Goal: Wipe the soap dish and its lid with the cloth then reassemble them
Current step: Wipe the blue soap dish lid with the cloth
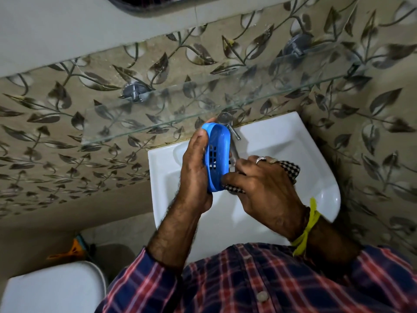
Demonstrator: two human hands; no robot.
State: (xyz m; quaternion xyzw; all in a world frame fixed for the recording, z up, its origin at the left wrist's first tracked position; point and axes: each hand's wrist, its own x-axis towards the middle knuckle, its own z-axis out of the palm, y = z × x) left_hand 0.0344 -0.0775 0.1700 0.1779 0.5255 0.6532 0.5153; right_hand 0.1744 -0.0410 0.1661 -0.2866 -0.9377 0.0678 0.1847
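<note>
Checked shirt sleeves (pixel 237 281) fill the lower edge, both forearms reaching up over a white basin (pixel 282 141). Left hand (pixel 195 175) is wrapped around the back of the blue soap dish (pixel 217 154), holding it on edge above the basin so its slotted inside faces right. Right hand (pixel 261 188), a ring on one finger and a yellow thread at the wrist, is closed on a checked cloth (pixel 291 169), thumb pressing cloth against the dish's lower rim. Just behind stands a chrome tap (pixel 228 123), under a glass shelf (pixel 180 114)
</note>
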